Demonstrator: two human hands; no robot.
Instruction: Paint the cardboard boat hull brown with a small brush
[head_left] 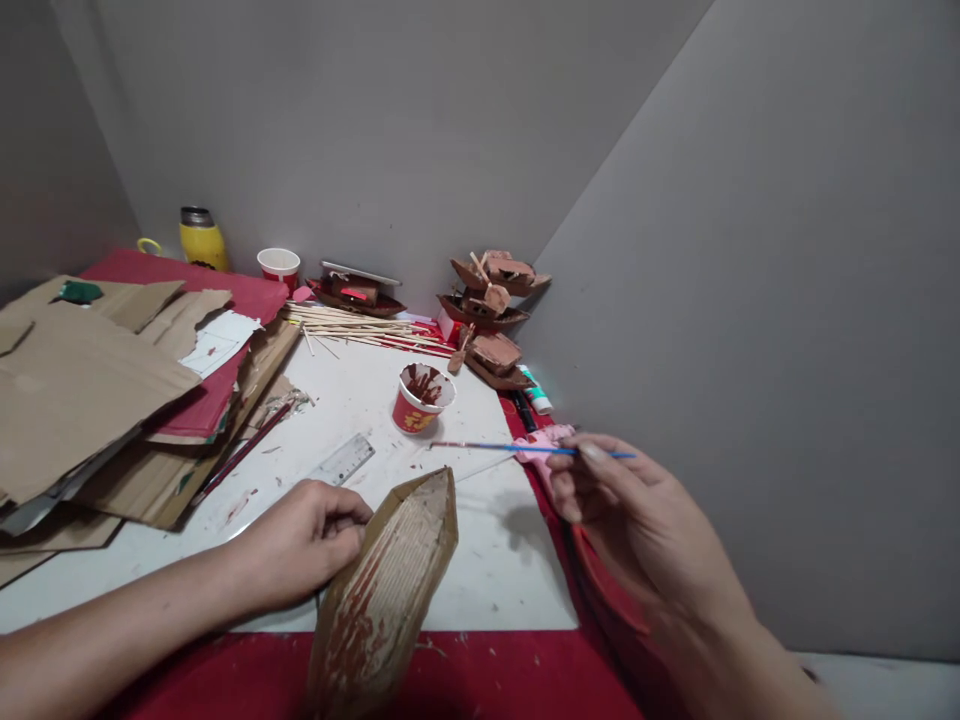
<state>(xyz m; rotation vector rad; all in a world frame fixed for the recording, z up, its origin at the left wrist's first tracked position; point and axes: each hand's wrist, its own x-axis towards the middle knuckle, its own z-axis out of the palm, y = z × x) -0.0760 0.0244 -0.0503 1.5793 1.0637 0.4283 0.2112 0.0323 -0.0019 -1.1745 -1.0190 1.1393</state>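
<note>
My left hand (304, 545) is closed on the edge of a boat-shaped cardboard hull (390, 590), which stands tilted at the near table edge, streaked with brown paint. My right hand (626, 515) pinches a thin blue-handled paintbrush (525, 448), held level with its tip pointing left, above the hull's bow. A red paper cup (420, 398) smeared with brown paint stands just beyond the brush tip, on a white sheet (480, 560).
Brown painted model boats (491, 300) are stacked at the back by the wall, beside a bundle of wooden sticks (360, 328). Cardboard sheets (82, 390) pile up on the left. A metal ruler (343, 460), a yellow bottle (201, 238) and another paper cup (278, 266) also stand here.
</note>
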